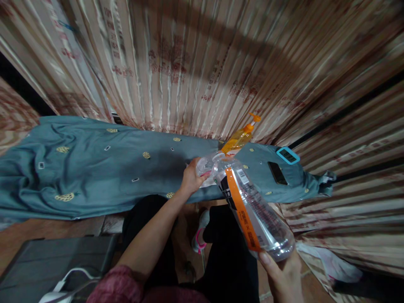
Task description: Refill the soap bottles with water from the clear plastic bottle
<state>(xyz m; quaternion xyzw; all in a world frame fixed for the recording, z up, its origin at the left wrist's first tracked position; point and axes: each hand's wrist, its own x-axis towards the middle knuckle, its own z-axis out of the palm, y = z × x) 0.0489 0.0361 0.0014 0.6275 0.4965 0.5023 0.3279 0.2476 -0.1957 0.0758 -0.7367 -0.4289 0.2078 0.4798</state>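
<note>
My right hand (284, 275) is wrapped round the base of a large clear plastic bottle (268, 223) with an orange and black label. The bottle tilts so that its neck points up and left, toward a smaller clear plastic container (204, 165). My left hand (190, 179) grips that container; whether it is a cup or a bottle I cannot tell. Neck and container overlap in view, and whether they touch is unclear. Just behind them stands a pump bottle (237, 141) of yellow-orange liquid with an orange pump head. Something white and pink, partly hidden, lies beneath the container.
A narrow table under a grey-green cloth (94, 168) with a pineapple print runs across. At its right end are a blue-framed digital clock (288, 155) and a dark phone (277, 173). Patterned curtains (189, 75) hang behind. A grey case (63, 256) with a white cable stands lower left.
</note>
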